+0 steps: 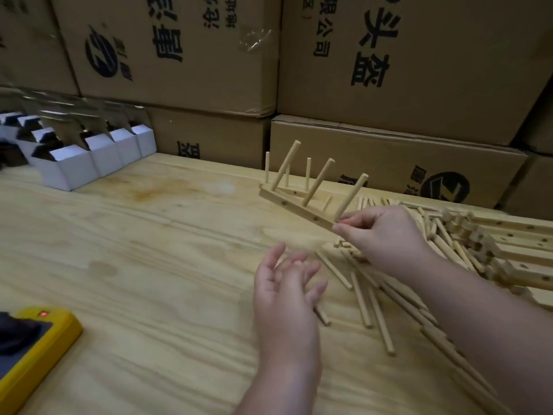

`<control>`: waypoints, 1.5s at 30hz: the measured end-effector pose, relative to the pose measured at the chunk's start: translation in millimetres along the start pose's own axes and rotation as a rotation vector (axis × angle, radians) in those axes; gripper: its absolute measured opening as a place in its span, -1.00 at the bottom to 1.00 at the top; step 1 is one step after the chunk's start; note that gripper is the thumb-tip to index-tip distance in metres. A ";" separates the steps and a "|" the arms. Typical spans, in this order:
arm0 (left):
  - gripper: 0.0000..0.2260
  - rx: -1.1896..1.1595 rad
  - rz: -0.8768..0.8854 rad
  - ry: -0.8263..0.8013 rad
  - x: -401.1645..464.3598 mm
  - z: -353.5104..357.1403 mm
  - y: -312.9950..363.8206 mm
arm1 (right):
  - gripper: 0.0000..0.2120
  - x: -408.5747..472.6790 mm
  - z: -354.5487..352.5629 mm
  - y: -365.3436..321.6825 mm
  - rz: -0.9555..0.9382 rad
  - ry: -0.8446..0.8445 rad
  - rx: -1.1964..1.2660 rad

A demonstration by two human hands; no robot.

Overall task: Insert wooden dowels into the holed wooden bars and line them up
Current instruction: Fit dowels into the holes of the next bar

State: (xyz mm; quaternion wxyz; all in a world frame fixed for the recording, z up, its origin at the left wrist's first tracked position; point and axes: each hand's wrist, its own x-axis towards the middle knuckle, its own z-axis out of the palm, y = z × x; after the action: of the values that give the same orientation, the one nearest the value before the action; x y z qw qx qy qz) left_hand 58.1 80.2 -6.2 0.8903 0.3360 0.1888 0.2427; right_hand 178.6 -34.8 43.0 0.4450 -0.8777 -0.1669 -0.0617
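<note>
Nearest, her left hand (284, 283) hovers with fingers spread while the right hand (380, 232) pinches the bar (294, 206); set it down level beside the finished one.

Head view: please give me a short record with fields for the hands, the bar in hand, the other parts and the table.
right hand: pinches the near end of the held bar
left hand: open, holds nothing
held bar: lifted, tilted, three dowels stand in it
second bar: behind it, with dowels upright
loose dowels: scattered at right
bar pile: far right
table: light wood
</note>
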 end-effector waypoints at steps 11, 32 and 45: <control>-0.75 0.057 -0.119 0.031 3.3 10.1 13.4 | -0.90 146.0 58.5 29.2 -0.008 -0.006 -0.377; -0.77 0.240 -0.164 0.042 15.9 6.1 20.6 | -0.80 180.2 94.2 34.2 0.016 -0.025 -0.547; -0.76 0.127 -0.142 0.064 6.0 10.9 14.7 | -0.87 176.4 78.7 32.5 -0.026 -0.050 -0.534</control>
State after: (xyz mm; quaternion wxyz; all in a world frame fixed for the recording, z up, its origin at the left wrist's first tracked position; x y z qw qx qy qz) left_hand 63.9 87.7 10.6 0.8758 0.3693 0.2555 0.1770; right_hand 352.0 52.4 16.6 0.1928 -0.9629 -0.1670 -0.0876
